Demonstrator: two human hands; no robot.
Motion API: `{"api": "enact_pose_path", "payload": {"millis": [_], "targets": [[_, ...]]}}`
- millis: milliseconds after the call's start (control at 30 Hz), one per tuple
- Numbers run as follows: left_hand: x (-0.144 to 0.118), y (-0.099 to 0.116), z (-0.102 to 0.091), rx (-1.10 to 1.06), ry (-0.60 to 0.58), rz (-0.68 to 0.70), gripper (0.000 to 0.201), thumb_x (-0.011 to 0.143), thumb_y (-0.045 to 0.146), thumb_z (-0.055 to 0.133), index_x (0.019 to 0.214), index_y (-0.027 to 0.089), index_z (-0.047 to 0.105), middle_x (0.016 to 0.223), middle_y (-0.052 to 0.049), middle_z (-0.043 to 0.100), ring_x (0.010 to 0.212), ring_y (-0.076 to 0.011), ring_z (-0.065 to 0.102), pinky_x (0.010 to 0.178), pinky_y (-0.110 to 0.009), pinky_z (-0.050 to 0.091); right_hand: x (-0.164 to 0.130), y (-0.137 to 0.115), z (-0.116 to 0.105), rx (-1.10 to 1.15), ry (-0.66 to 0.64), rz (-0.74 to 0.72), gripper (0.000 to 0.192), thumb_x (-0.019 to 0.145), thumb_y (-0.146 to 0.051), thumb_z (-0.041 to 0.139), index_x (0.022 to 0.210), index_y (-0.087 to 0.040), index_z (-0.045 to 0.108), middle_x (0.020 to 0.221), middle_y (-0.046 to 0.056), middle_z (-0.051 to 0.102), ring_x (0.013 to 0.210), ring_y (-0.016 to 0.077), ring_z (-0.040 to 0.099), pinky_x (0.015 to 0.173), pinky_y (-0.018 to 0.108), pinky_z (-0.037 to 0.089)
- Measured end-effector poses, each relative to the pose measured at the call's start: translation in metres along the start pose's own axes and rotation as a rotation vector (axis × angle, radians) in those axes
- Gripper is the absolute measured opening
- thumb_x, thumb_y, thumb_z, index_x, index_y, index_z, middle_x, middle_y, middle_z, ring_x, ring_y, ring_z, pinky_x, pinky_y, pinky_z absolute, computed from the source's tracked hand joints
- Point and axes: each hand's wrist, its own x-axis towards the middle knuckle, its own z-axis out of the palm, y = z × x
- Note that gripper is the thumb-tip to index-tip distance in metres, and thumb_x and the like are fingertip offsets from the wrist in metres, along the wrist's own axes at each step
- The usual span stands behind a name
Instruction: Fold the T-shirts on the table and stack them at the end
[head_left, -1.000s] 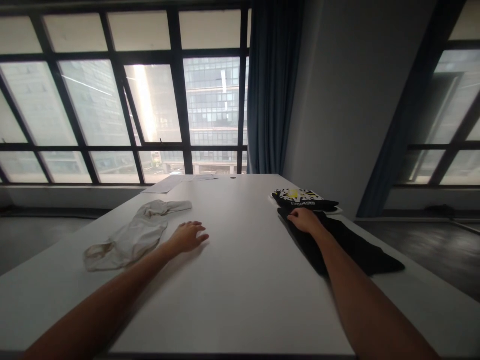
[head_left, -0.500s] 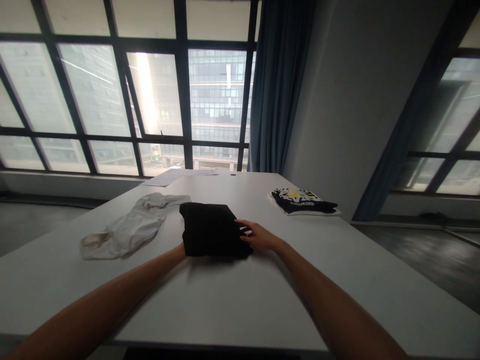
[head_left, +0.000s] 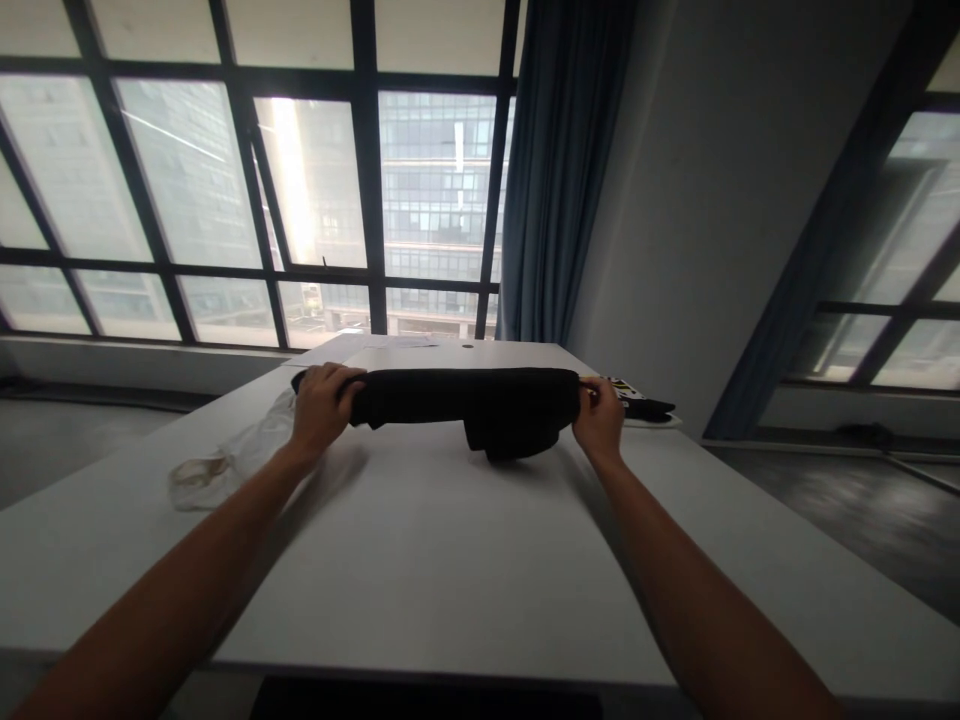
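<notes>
A black garment (head_left: 465, 402) is stretched out sideways just above the white table (head_left: 435, 560), with a fold of it sagging down near its right end. My left hand (head_left: 321, 404) grips its left end. My right hand (head_left: 598, 416) pinches its right end. Both arms reach forward over the table.
A crumpled cream cloth (head_left: 229, 458) lies on the table at the left, partly behind my left hand. A folded black shirt with a yellow and white print (head_left: 643, 402) lies at the far right. Papers (head_left: 382, 345) rest at the far edge by the windows.
The black garment went from the right side to a bundle at the table's middle, and is now lifted and spread between both hands. My left hand left the tabletop and took hold of it.
</notes>
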Motion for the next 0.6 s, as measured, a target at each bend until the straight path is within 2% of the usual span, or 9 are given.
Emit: {"api": "enact_pose_path", "payload": {"millis": [67, 167, 233, 267, 333, 400, 467, 533, 600], "targets": [[-0.003, 0.001, 0.000, 0.042, 0.009, 0.027, 0.032, 0.092, 0.036, 0.046, 0.104, 0.021, 0.071, 0.104, -0.009, 0.067, 0.106, -0.0285, 0.055, 0.099, -0.044, 0.040, -0.005, 0.002, 0.007, -0.027, -0.114, 0.015, 0.018, 0.090, -0.033, 0.043, 0.095, -0.022, 0.057, 0.101, 0.012, 0.068, 0.093, 0.0262, 0.063, 0.090, 0.042, 0.048], [-0.011, 0.001, 0.005, 0.042, -0.103, 0.050, 0.028, 0.090, 0.035, 0.048, 0.093, 0.023, 0.073, 0.108, -0.007, 0.069, 0.104, -0.0279, 0.057, 0.100, -0.045, 0.039, -0.012, 0.000, 0.018, -0.040, -0.270, 0.040, 0.022, 0.090, -0.039, 0.045, 0.087, -0.022, 0.058, 0.087, 0.008, 0.070, 0.081, 0.0238, 0.066, 0.083, 0.038, 0.051], [-0.013, -0.001, 0.007, -0.003, -0.143, 0.012, 0.027, 0.087, 0.036, 0.050, 0.085, 0.024, 0.073, 0.108, -0.006, 0.070, 0.105, -0.0271, 0.058, 0.101, -0.044, 0.039, -0.012, 0.000, 0.018, -0.035, -0.380, 0.089, 0.029, 0.093, -0.043, 0.041, 0.090, -0.020, 0.059, 0.083, 0.007, 0.070, 0.069, 0.0204, 0.066, 0.074, 0.034, 0.052], [-0.013, -0.002, 0.007, -0.056, -0.143, -0.025, 0.027, 0.086, 0.038, 0.050, 0.083, 0.023, 0.073, 0.106, -0.005, 0.071, 0.105, -0.0266, 0.059, 0.101, -0.043, 0.040, -0.011, 0.001, 0.016, -0.037, -0.452, 0.104, 0.030, 0.092, -0.044, 0.043, 0.094, -0.019, 0.060, 0.084, 0.006, 0.070, 0.065, 0.0188, 0.065, 0.070, 0.032, 0.051], [-0.010, -0.002, 0.006, -0.218, -0.128, -0.139, 0.029, 0.082, 0.042, 0.052, 0.078, 0.022, 0.072, 0.100, -0.005, 0.073, 0.100, -0.0255, 0.062, 0.098, -0.039, 0.044, -0.011, 0.004, 0.011, -0.095, -0.638, 0.079, 0.033, 0.084, -0.047, 0.059, 0.101, -0.018, 0.061, 0.087, 0.006, 0.071, 0.066, 0.0177, 0.064, 0.066, 0.029, 0.050], [-0.007, -0.001, 0.005, -0.404, -0.129, -0.281, 0.030, 0.077, 0.046, 0.056, 0.074, 0.022, 0.072, 0.090, -0.004, 0.074, 0.092, -0.0250, 0.065, 0.092, -0.037, 0.048, -0.013, 0.007, 0.008, -0.252, -0.824, 0.014, 0.044, 0.068, -0.042, 0.077, 0.104, -0.020, 0.064, 0.088, 0.005, 0.071, 0.073, 0.0193, 0.065, 0.067, 0.028, 0.049], [-0.005, 0.001, 0.005, -0.546, -0.136, -0.402, 0.030, 0.071, 0.049, 0.061, 0.070, 0.022, 0.072, 0.080, -0.003, 0.074, 0.085, -0.0253, 0.066, 0.086, -0.036, 0.050, -0.015, 0.006, 0.008, -0.434, -0.928, -0.016, 0.045, 0.061, -0.034, 0.082, 0.102, -0.022, 0.067, 0.086, 0.004, 0.070, 0.077, 0.0211, 0.065, 0.068, 0.028, 0.048], [-0.004, 0.005, 0.004, -0.628, -0.110, -0.467, 0.030, 0.067, 0.050, 0.065, 0.068, 0.021, 0.072, 0.075, -0.003, 0.073, 0.081, -0.0251, 0.065, 0.081, -0.035, 0.051, -0.015, -0.002, 0.008, -0.556, -0.869, -0.004, 0.029, 0.067, -0.028, 0.077, 0.094, -0.022, 0.069, 0.085, 0.005, 0.070, 0.081, 0.0233, 0.065, 0.071, 0.030, 0.048], [-0.003, 0.009, 0.000, -0.639, -0.024, -0.482, 0.030, 0.067, 0.050, 0.065, 0.070, 0.020, 0.071, 0.074, -0.002, 0.072, 0.079, -0.0235, 0.064, 0.077, -0.033, 0.051, -0.011, -0.015, 0.007, -0.545, -0.580, -0.044, 0.016, 0.078, -0.022, 0.065, 0.093, -0.021, 0.068, 0.092, 0.008, 0.069, 0.090, 0.0260, 0.065, 0.079, 0.034, 0.049]]}}
